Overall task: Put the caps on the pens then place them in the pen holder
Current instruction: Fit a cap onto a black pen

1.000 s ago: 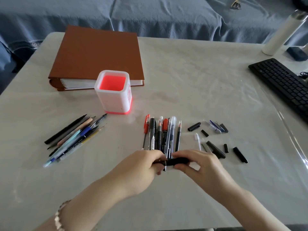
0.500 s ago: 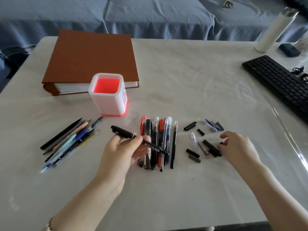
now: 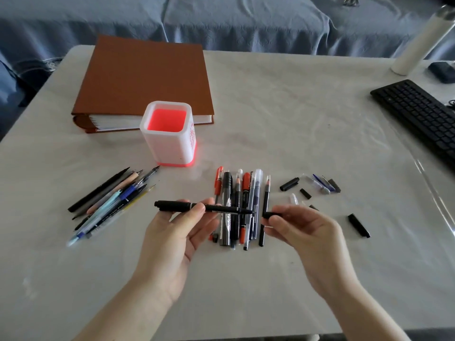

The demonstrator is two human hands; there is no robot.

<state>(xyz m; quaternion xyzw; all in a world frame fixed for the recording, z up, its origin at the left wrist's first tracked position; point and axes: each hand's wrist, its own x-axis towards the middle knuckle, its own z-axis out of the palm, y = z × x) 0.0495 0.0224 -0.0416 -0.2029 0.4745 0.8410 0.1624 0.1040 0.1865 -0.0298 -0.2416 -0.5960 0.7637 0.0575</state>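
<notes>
My left hand [image 3: 177,232] pinches a black pen [image 3: 177,206] held level above the table, its tip pointing right. My right hand [image 3: 305,232] pinches a small black cap [image 3: 272,214] just right of that tip, a short gap between them. Under both lies a row of several pens [image 3: 242,207], red, black and clear. Loose caps [image 3: 320,187] lie scattered to the right, one black cap [image 3: 359,225] further out. A second bunch of pens [image 3: 110,200] lies at the left. The white pen holder [image 3: 170,136] with a red inside stands behind, with nothing in it.
A brown binder [image 3: 147,77] lies behind the holder. A black keyboard [image 3: 418,114] sits at the right edge, a white bottle [image 3: 421,40] and a dark small object [image 3: 442,70] at the back right. A blue sofa cover runs beyond the table.
My right hand has picked a black cap from the scattered caps and brought it left to the pen's tip. My left hand has levelled the black pen.
</notes>
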